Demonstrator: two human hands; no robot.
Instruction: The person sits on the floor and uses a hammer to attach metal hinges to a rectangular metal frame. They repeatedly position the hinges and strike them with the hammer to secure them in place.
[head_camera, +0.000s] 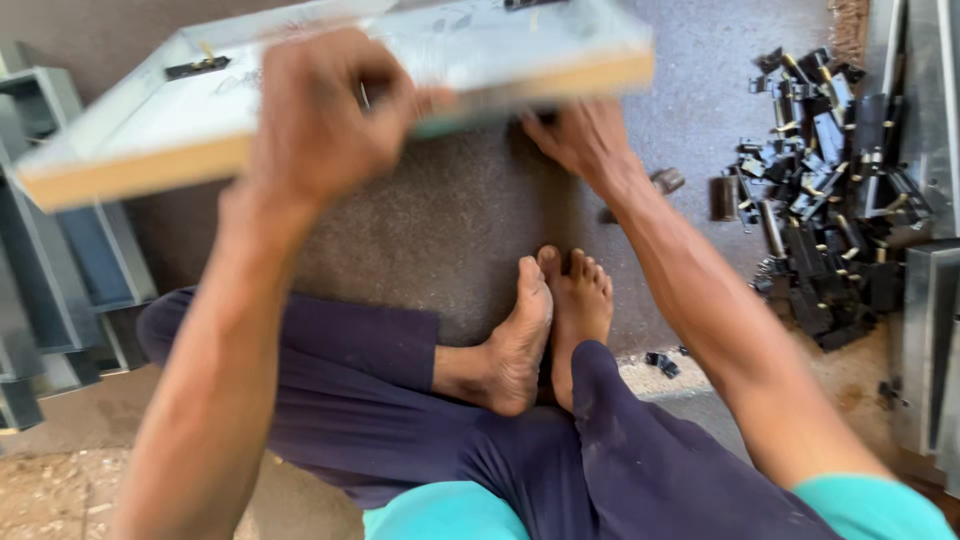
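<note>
Head view: a pale laminated panel is held tilted above the floor — left hand closed on its near edge, right hand gripping beneath. Repositioning seems underway; steady support is needed next.

Surface: grey speckled floor, sandy and bare at lower left.
Right side: heap of black metal latches with brass-coloured pins, lying directly on floor.
Strays: one cylindrical piece beside heap; small black bits nearer.
Left edge: stacked grey metal frames.
Centre: two bare feet resting on floor.
</note>
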